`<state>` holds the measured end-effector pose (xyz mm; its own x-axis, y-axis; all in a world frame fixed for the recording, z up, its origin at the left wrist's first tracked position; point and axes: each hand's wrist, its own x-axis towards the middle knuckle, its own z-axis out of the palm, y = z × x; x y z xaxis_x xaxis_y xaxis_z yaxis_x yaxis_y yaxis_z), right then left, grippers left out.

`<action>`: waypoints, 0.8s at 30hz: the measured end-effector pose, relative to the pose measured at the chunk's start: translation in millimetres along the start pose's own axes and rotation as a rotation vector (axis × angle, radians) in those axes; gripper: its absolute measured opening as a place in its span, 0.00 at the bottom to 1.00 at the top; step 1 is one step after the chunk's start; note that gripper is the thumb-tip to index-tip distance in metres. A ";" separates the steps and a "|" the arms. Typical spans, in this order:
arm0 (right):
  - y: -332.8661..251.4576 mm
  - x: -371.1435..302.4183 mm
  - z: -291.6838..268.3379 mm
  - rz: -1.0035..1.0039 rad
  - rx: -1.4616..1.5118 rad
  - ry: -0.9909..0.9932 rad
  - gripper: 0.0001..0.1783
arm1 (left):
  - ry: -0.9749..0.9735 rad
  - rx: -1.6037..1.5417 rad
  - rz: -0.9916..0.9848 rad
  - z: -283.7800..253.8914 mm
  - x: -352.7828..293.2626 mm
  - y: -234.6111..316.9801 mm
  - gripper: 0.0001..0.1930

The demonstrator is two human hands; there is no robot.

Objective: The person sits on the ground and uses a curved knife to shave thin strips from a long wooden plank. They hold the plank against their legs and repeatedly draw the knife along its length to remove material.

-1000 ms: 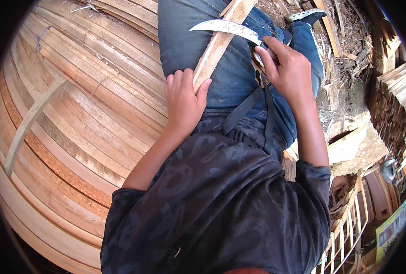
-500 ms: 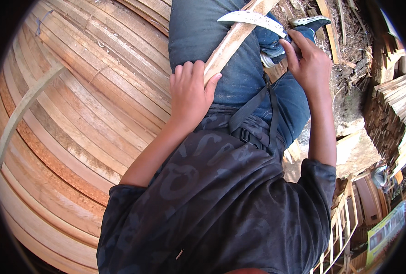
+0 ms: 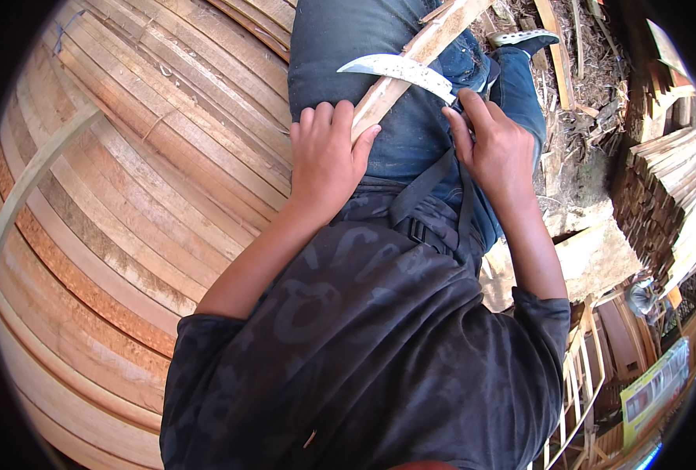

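Observation:
A narrow wooden strip point(image 3: 417, 59) slants across my thigh, its near end gripped by my left hand point(image 3: 327, 153), with the thumb along one side and the fingers wrapped over the other. My right hand point(image 3: 498, 141) is closed on the handle of a curved, sickle-like knife; the handle is mostly hidden in the fingers. The pale blade point(image 3: 399, 67) lies crosswise over the strip, with its pointed tip toward the left. Where the edge meets the wood is too small to make out.
Long stacked planks point(image 3: 129, 204) fill the left side, with a curved grey-green strip point(image 3: 39, 176) across them. Wood shavings and offcuts point(image 3: 591, 78) litter the ground at the upper right. A pile of cut wood point(image 3: 661, 184) stands at the right.
My right hand and the knife have moved toward my body and to the left, so the blade now crosses the strip nearer my left hand. The left hand holds its place.

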<state>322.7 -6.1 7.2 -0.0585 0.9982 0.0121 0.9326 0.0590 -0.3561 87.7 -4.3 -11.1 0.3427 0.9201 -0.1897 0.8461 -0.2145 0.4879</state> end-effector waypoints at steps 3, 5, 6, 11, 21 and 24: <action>43.8 24.1 0.7 -0.001 -0.128 0.110 0.13 | -0.012 -0.001 -0.009 -2.2 0.1 2.4 0.17; 49.1 19.8 5.5 -0.001 -0.157 0.085 0.15 | -0.025 0.010 0.006 -3.4 1.3 2.9 0.16; 45.0 14.7 6.9 0.012 -0.157 0.075 0.15 | -0.030 0.020 0.010 -2.3 -0.4 0.9 0.16; 9.4 0.0 5.4 -0.036 -0.089 -0.060 0.18 | 0.009 0.041 0.027 3.1 0.4 0.1 0.15; 62.4 17.6 4.8 -0.022 -0.298 0.038 0.22 | -0.019 0.086 0.031 -1.0 4.3 6.1 0.15; 43.9 14.5 5.7 0.017 -0.287 -0.008 0.22 | -0.009 0.059 0.028 1.0 4.2 5.7 0.16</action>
<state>360.8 11.0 -13.5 -0.0436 0.9990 0.0009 0.9960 0.0435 -0.0776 94.4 -2.0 -10.0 0.3700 0.9106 -0.1840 0.8587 -0.2596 0.4419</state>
